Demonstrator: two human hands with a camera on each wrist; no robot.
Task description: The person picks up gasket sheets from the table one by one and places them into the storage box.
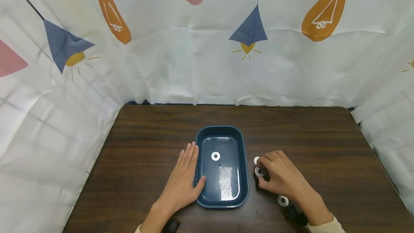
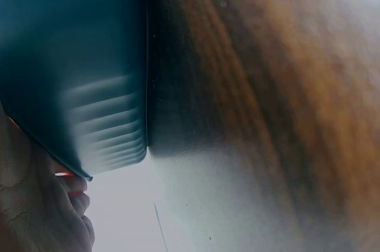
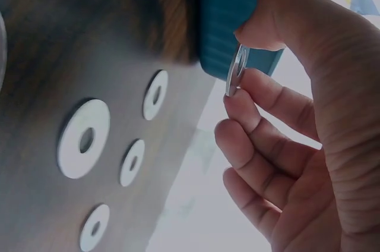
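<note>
A blue tray (image 1: 223,206) holds one flat metal washer (image 1: 215,156). My left hand (image 1: 181,179) rests along the tray's left side with straight fingers, its thumb over the rim. In the left wrist view, part of that hand (image 2: 41,198) lies against the tray's outer wall (image 2: 89,56). To the right of the tray, my right hand (image 1: 281,175) pinches a washer (image 3: 237,69) on edge between thumb and fingertips, above the table. Several other washers lie flat near it, among them a larger-looking one (image 3: 84,139) in the right wrist view.
The dark wooden table (image 1: 145,136) reaches back to a white curtain (image 1: 194,64) printed with lamps and bulbs. Another washer (image 1: 283,200) lies beside my right wrist. Dark wrist-worn devices show below both hands.
</note>
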